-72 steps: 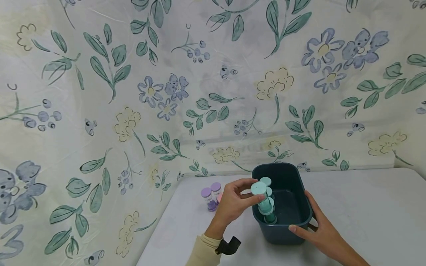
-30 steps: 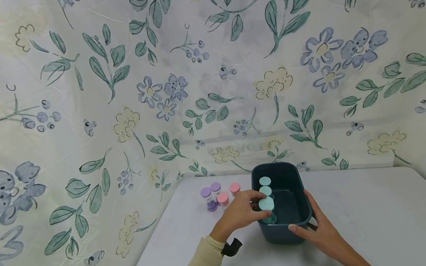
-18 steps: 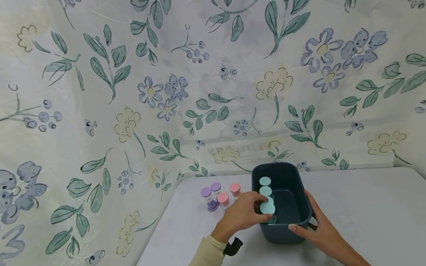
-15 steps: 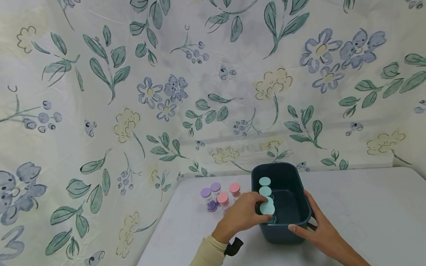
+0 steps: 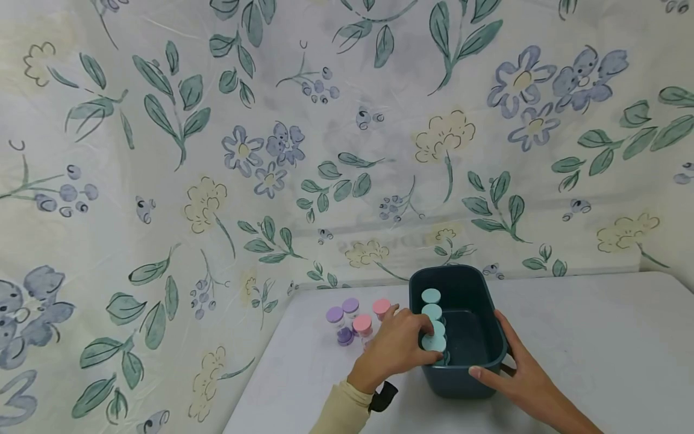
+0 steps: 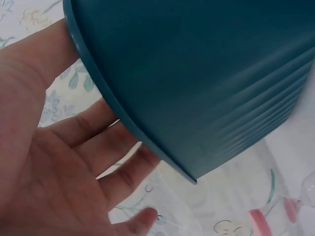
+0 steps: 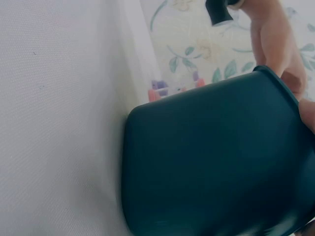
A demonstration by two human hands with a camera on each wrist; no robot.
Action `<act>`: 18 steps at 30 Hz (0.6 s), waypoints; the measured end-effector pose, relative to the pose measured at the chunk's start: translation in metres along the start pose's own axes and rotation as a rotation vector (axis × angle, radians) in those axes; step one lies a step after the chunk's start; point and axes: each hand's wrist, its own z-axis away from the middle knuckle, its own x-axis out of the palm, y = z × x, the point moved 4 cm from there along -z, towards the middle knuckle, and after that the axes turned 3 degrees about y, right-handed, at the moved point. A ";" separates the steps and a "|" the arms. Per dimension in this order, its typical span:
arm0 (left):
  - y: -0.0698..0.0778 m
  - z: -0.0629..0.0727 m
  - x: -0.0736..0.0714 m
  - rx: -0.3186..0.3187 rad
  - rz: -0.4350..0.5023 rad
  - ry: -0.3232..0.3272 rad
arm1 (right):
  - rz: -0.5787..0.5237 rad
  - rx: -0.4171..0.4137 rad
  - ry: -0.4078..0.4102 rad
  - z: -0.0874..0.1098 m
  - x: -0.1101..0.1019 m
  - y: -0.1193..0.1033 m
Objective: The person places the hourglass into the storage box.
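A dark teal plastic bin (image 5: 461, 383) stands upright on the table. Along its inner left side runs a row of small jars with mint lids, among them a far jar (image 5: 431, 295) and a second jar (image 5: 432, 311). My left hand (image 5: 393, 349) reaches over the left rim, thumb and fingers pinching the nearest mint-lidded jar (image 5: 434, 343) low in the front corner. In the left wrist view the bin wall hides those fingertips. My right hand (image 5: 523, 377) grips the bin's right rim near the front, thumb on the rim and fingers along the outside.
Left of the bin stand clear jars with purple lids (image 5: 335, 314) and pink lids (image 5: 362, 324), partly behind my left hand. A white table (image 5: 596, 349) lies beneath, with a flower-patterned cloth (image 5: 347, 150) behind it.
From above the bin, my left hand has lowered a mint-lidded jar into the front left corner, at the near end of the row. My right hand has stayed on the rim.
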 end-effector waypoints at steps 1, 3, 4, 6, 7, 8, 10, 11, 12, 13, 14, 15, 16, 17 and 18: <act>0.000 -0.001 0.000 -0.005 -0.002 -0.009 | -0.002 -0.001 -0.001 0.000 0.000 0.000; 0.000 -0.002 0.000 -0.012 -0.006 -0.029 | -0.005 -0.004 -0.003 0.000 0.001 0.000; 0.000 -0.003 0.000 -0.012 -0.016 -0.039 | -0.010 -0.006 -0.003 0.000 0.000 0.000; 0.001 -0.005 0.000 -0.016 -0.035 -0.061 | -0.018 -0.002 -0.009 0.000 0.001 0.001; 0.001 -0.006 0.001 -0.020 -0.048 -0.074 | -0.017 0.004 -0.013 0.000 0.001 0.001; 0.001 -0.007 0.001 -0.023 -0.059 -0.088 | -0.017 0.012 -0.014 0.000 0.002 0.001; 0.002 -0.009 0.003 -0.032 -0.076 -0.116 | -0.017 0.021 -0.017 0.000 0.002 0.000; 0.002 -0.010 0.004 -0.038 -0.077 -0.129 | -0.014 0.025 -0.019 0.000 0.003 0.000; 0.002 -0.011 0.005 -0.044 -0.077 -0.142 | -0.011 0.026 -0.018 0.000 0.003 0.000; 0.003 -0.012 0.006 -0.049 -0.077 -0.152 | -0.008 0.023 -0.017 0.000 0.003 0.000; 0.003 -0.013 0.006 -0.053 -0.077 -0.160 | -0.005 0.018 -0.015 0.000 0.002 0.000; 0.003 -0.013 0.007 -0.057 -0.076 -0.165 | -0.004 0.013 -0.013 0.000 0.002 0.000; 0.004 -0.014 0.007 -0.062 -0.076 -0.172 | 0.000 0.010 -0.011 0.000 0.001 0.000; 0.005 -0.015 0.007 -0.064 -0.077 -0.175 | 0.003 0.006 -0.008 0.000 0.000 0.000; 0.005 -0.015 0.008 -0.067 -0.081 -0.179 | 0.008 0.005 -0.005 0.000 0.000 0.000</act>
